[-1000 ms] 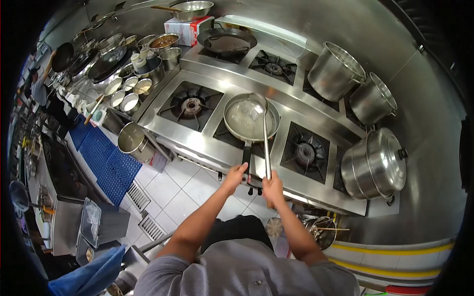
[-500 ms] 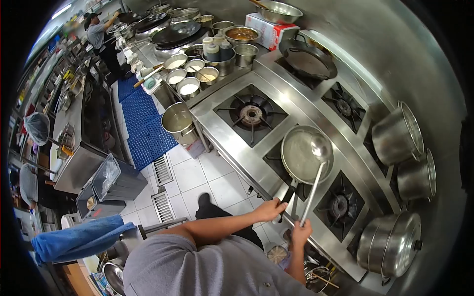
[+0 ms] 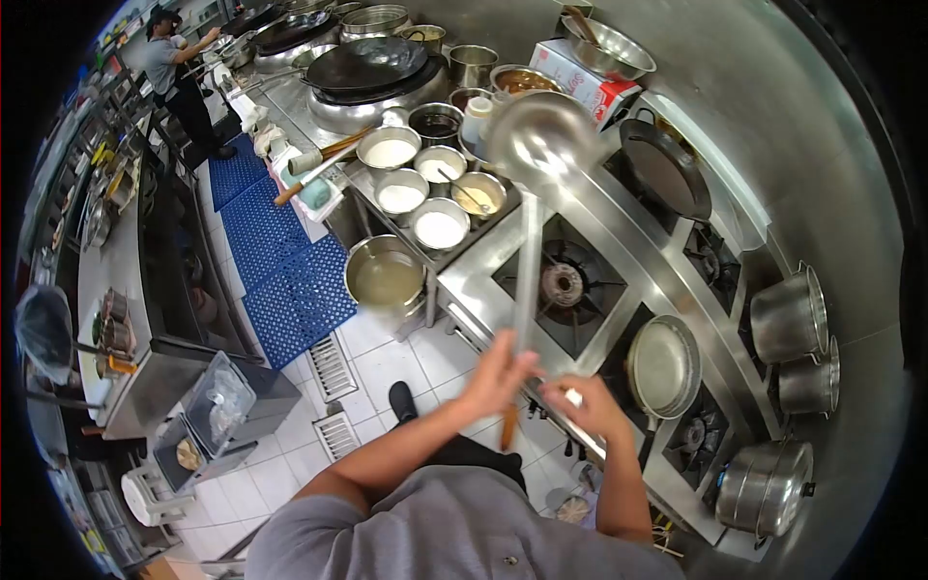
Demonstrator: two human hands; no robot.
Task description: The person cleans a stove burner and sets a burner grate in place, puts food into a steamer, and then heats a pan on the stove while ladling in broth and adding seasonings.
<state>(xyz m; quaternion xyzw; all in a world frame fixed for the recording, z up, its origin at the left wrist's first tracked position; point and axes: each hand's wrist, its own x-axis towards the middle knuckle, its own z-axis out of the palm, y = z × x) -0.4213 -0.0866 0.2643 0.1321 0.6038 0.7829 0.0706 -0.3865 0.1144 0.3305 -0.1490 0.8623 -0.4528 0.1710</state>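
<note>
A large metal ladle [image 3: 527, 271] is raised upright, its blurred bowl over the sauce containers and its wooden end pointing down. My left hand [image 3: 495, 375] is closed round the lower handle. Close to its right is my right hand [image 3: 590, 406], fingers curled and smeared by motion; whether it holds anything is unclear. A frying pan [image 3: 665, 367] with pale liquid sits on a front burner, its handle pointing toward me with no hand on it. To the left of that pan is a bare burner [image 3: 563, 283].
Bowls of white contents [image 3: 442, 224], a wok [image 3: 367, 66] and a pot of cloudy liquid [image 3: 385, 275] are at the left. Tall pots [image 3: 791, 314] and a lidded pot [image 3: 764, 488] stand right. A person [image 3: 174, 77] works at the far left. Grey bins [image 3: 261, 401] stand lower left.
My left hand has let go of the pan handle and moved to the ladle. The ladle has swung up and left, out of the pan. The view has turned left.
</note>
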